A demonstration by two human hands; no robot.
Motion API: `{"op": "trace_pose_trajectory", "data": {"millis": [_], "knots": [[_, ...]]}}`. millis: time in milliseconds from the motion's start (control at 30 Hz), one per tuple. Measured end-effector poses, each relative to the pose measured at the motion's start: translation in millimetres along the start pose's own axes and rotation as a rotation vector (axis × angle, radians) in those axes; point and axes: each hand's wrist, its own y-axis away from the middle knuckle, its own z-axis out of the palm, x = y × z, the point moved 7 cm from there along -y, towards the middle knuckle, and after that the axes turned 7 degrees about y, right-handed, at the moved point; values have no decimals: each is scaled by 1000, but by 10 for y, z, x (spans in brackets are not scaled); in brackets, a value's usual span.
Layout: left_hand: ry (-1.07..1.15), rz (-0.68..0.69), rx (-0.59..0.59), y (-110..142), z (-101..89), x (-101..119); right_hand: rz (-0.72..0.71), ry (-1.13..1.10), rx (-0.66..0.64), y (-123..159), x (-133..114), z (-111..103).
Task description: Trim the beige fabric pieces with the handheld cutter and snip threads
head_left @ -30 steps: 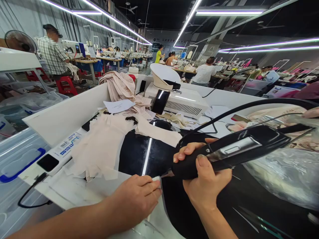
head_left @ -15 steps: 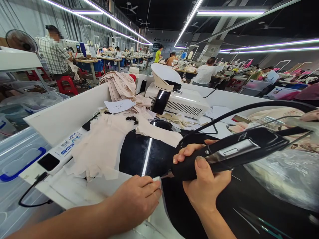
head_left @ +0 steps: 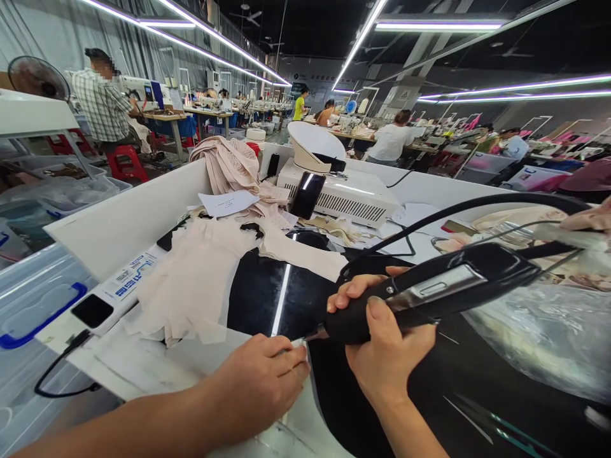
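My right hand [head_left: 391, 340] wraps round the grip of a black corded handheld tool [head_left: 443, 286] with a silver panel on its side. Its narrow metal tip [head_left: 316, 333] points left, at my left fingertips. My left hand [head_left: 260, 385] is closed in a pinch on a small white piece [head_left: 299, 343], mostly covered by the fingers; whether the tip touches it I cannot tell. Both hands are over the glossy black work surface [head_left: 260, 299] and its pale front edge. Left of them lies a heap of thin beige fabric pieces [head_left: 191, 273], with one curved piece [head_left: 303, 251] reaching across the black surface.
Behind stand a white vented box [head_left: 356, 197], a white cap [head_left: 317, 143] and a leaning phone [head_left: 308, 195]. A thick black cable [head_left: 443, 222] arches to the right above a clear plastic bag [head_left: 548, 337]. A white device [head_left: 93, 310] sits at the left, beside plastic bins.
The black tool and my right hand have shifted slightly left. My left hand keeps its pinch in nearly the same spot. Nothing has been let go.
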Motion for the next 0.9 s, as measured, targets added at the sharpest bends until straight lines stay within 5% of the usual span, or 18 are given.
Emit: {"op": "trace_pose_trajectory", "data": {"millis": [900], "knots": [[-57, 37, -93, 5, 42, -2, 4, -46, -35, 81, 7, 88]]}}
